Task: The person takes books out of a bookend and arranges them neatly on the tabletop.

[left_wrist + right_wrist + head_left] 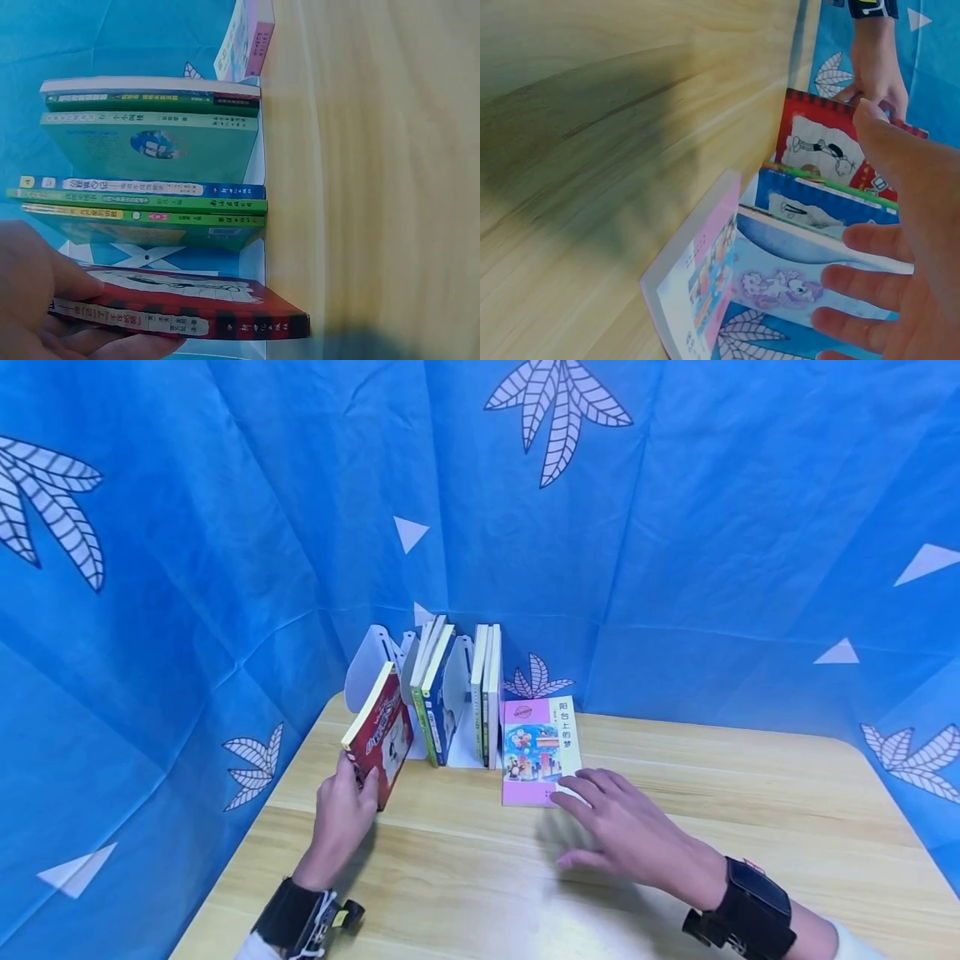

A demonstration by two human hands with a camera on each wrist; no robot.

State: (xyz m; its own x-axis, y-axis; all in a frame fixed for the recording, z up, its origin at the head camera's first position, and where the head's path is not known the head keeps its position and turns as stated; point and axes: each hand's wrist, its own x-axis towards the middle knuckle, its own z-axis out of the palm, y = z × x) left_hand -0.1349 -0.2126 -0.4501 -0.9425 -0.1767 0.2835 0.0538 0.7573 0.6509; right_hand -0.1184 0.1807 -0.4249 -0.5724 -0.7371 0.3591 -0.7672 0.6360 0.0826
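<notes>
On the wooden table [675, 827], near its nine o'clock side, the left hand [341, 814] held a red book [381, 735]. Its fingers curled round the bottom edge of the book. The red book had a cartoon drawing on the front and pale yellow page edges. It stood on the table and leaned back toward the white book rack [375, 656] at twelve o'clock. In the left wrist view, its spine showed red with black marks.

At three o'clock from the red book, more books [450, 693] stood in the rack. They had green, blue and white spines. Just past them, a pink book [536, 747] lay flat on the table. It had a bright picture and a white strip with writing.

The right hand [626, 835] was spread flat with straight fingers. Its fingertips [570, 793] touched the near corner of the pink book. It held nothing.

Light wood with lines covered the table top. Blue cloth [225, 527] with white leaves and triangles hung all around.
</notes>
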